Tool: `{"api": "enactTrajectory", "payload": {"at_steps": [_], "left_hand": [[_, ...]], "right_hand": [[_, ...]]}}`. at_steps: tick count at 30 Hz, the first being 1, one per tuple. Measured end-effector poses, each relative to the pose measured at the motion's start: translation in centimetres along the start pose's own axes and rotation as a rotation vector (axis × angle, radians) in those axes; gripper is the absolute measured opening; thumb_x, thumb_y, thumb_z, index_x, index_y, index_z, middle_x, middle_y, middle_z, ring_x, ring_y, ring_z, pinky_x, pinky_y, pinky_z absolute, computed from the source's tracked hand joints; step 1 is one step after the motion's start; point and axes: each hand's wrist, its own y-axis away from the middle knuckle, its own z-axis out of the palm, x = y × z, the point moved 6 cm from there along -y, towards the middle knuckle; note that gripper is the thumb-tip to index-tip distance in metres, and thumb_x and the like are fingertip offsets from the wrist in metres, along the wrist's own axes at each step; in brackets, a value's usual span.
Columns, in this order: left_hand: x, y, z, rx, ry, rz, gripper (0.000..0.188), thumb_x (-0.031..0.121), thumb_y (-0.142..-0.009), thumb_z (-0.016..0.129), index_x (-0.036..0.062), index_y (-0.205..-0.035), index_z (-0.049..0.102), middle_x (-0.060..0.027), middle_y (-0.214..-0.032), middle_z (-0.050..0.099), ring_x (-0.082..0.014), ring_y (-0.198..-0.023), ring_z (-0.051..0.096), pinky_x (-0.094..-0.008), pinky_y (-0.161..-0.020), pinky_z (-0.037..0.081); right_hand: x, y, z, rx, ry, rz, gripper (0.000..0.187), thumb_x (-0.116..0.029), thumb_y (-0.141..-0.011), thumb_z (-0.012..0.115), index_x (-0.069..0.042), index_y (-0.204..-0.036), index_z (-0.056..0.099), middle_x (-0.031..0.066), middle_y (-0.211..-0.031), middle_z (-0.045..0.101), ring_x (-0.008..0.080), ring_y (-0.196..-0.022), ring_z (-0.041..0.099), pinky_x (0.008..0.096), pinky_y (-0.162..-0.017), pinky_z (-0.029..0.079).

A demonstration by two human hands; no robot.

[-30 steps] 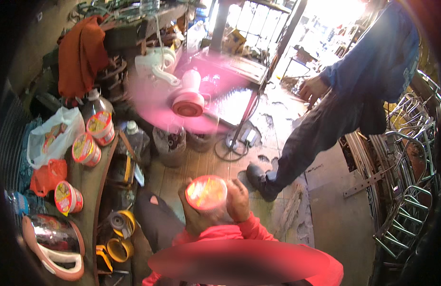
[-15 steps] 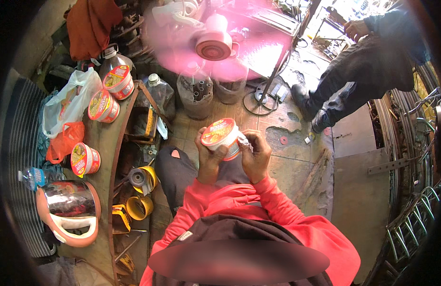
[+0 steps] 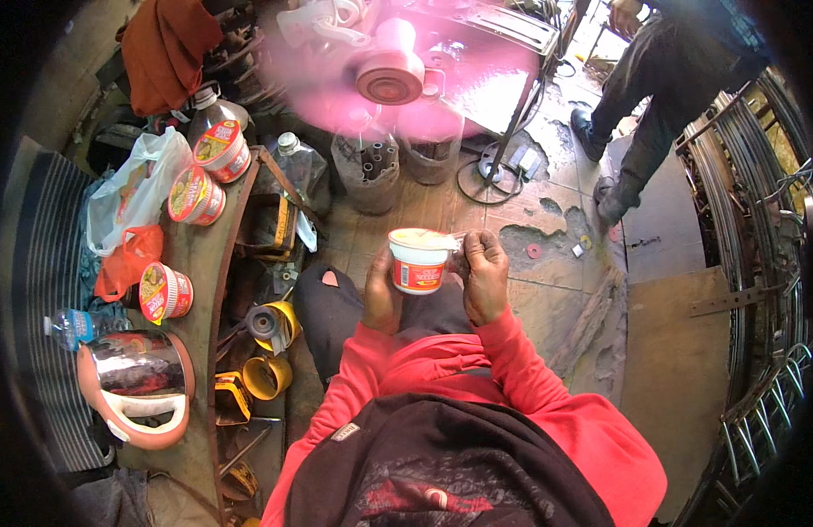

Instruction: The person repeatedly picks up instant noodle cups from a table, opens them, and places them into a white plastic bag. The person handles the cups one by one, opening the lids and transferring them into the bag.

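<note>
In front of my lap I hold a red and white instant noodle cup (image 3: 419,274), roughly upright with its side toward me. My left hand (image 3: 383,294) is wrapped round the cup's left side. At the right of the rim, my right hand (image 3: 485,279) is closed, thumb and fingers pinching a bit of clear plastic wrap (image 3: 457,243) that runs from the cup's edge. Much of the wrap is hidden by the fingers. On the bench at left stand three similar noodle cups: the two farther ones (image 3: 222,151) (image 3: 196,196) and a nearer one (image 3: 166,292).
An electric kettle (image 3: 136,378), a water bottle (image 3: 71,328), an orange bag (image 3: 130,261) and a white bag (image 3: 138,189) share the bench (image 3: 182,422). Ahead, a pink fan (image 3: 390,75) spins. A person's legs (image 3: 648,105) are at far right, near metal rods (image 3: 731,193).
The noodle cup has been tipped more upright, its side now facing me instead of its lid. My right hand has risen slightly at the rim. The other person has shifted their legs.
</note>
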Motion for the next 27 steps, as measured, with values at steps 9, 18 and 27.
{"api": "enactTrajectory", "payload": {"at_steps": [9, 18, 27], "left_hand": [[1.6, 0.6, 0.1, -0.199, 0.072, -0.043, 0.074, 0.033, -0.085, 0.068, -0.0047, -0.14, 0.035, -0.022, -0.132, 0.052, -0.0332, -0.122, 0.054, -0.0434, -0.104, 0.043], [-0.5, 1.6, -2.8, -0.173, 0.584, -0.086, 0.065, 0.042, -0.096, 0.042, -0.0066, -0.139, 0.039, -0.027, -0.136, 0.049, -0.041, -0.124, 0.05, -0.0533, -0.105, 0.04], [1.1, 3.8, -3.9, -0.168, 0.094, -0.049, 0.079, 0.031, -0.086, 0.067, -0.0005, -0.146, 0.026, -0.0207, -0.136, 0.05, -0.03, -0.124, 0.053, -0.0414, -0.105, 0.042]], "right_hand": [[0.0, -0.1, 0.7, -0.131, -0.362, 0.413, 0.029, -0.033, -0.102, 0.047, -0.006, -0.099, 0.059, 0.0045, -0.084, 0.063, 0.0088, -0.063, 0.058, 0.0231, -0.047, 0.046], [1.0, 2.3, 1.3, -0.482, 0.549, -0.17, 0.031, -0.02, -0.094, 0.063, 0.002, -0.115, 0.06, 0.0054, -0.092, 0.065, 0.0117, -0.074, 0.059, 0.0287, -0.066, 0.048], [0.6, 0.8, 1.1, -0.457, 0.689, -0.171, 0.012, -0.009, -0.091, 0.063, 0.003, -0.095, 0.063, 0.0062, -0.087, 0.066, 0.0091, -0.071, 0.058, 0.0238, -0.063, 0.046]]}}
